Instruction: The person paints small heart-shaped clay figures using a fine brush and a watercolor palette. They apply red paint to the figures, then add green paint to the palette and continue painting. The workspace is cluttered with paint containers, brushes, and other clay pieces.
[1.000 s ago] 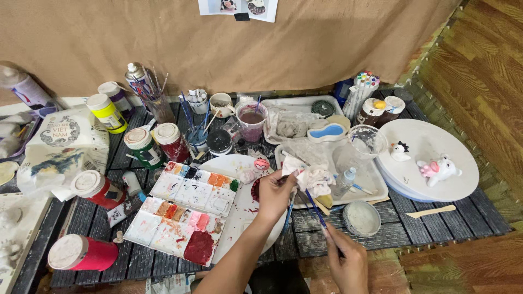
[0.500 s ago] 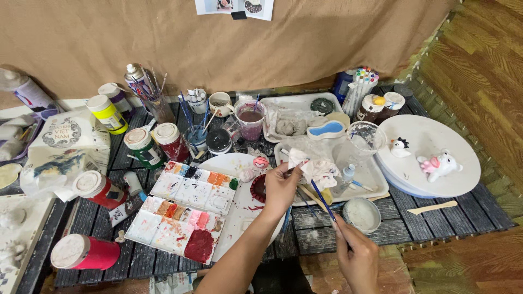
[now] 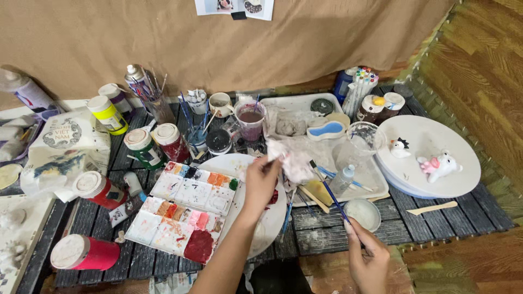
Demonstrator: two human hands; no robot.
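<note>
Left hand [image 3: 260, 182] closed on crumpled white tissue [image 3: 294, 160], above round white plate [image 3: 234, 163]. Right hand [image 3: 368, 261] pinches thin blue-handled paintbrush [image 3: 329, 190], bristle end up near tissue. Small white bowl [image 3: 364, 212] just beside right hand. Paint palette [image 3: 188, 209] left of left hand, on dark slatted worktop [image 3: 321, 231].
</note>
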